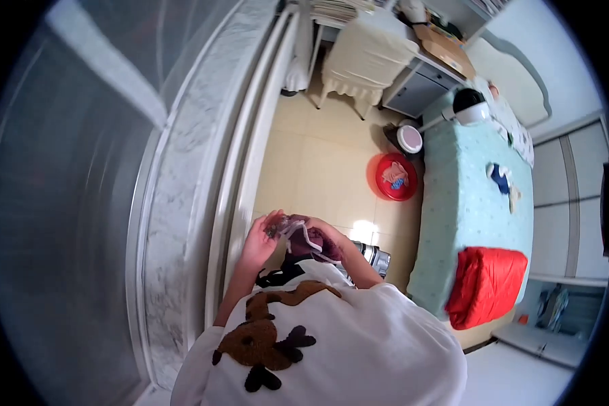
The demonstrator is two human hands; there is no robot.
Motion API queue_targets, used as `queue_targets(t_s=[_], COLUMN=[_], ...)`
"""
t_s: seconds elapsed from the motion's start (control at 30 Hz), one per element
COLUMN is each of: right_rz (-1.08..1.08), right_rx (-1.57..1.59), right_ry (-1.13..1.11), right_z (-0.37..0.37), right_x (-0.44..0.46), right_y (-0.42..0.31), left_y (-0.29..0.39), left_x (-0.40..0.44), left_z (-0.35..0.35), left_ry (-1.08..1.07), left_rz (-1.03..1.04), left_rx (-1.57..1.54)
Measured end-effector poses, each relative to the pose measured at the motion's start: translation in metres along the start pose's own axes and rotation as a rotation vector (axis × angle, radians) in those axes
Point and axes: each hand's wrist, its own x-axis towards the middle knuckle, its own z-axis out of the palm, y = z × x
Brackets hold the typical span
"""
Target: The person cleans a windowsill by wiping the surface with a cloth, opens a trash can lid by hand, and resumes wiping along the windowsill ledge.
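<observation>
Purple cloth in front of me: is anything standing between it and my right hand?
Nothing visible does: your right hand is against the purple cloth. A pale strip runs across the cloth, but it doesn't appear to block that hand.

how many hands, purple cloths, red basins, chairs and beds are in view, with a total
Hands: 2 (left hand, right hand)
Purple cloth: 1
Red basin: 1
Chair: 1
Bed: 1
Total: 6
</observation>
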Motion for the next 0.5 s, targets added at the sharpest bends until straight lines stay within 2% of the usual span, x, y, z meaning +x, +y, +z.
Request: queue_targets(t_s=[0.13, 0.2, 0.33, 0.5], right_rz=[-0.156, -0.194, -0.265, -0.452], right_rx=[0.116, 0.148, 0.227, 0.416], right_ry=[-0.035, 0.147, 0.219, 0.258], right_z=[-0.023, -0.038, -0.073, -0.109], right_x=[-0.023, -0.030, -0.039, -0.036], right_y=[-0.024, -0.031, -0.044, -0.060], left_y=[-0.018, -0.029, -0.041, -0.052], left_x=[0.048, 0.072, 0.110, 0.164], left_z=[0.022, 0.038, 0.074, 0.110], left_ry=[-0.006, -0.037, -0.032, -0.171], left_rz=[-0.153, -0.214, -0.324, -0.418], left_rx=[0.078, 0.093, 0.083, 0.155])
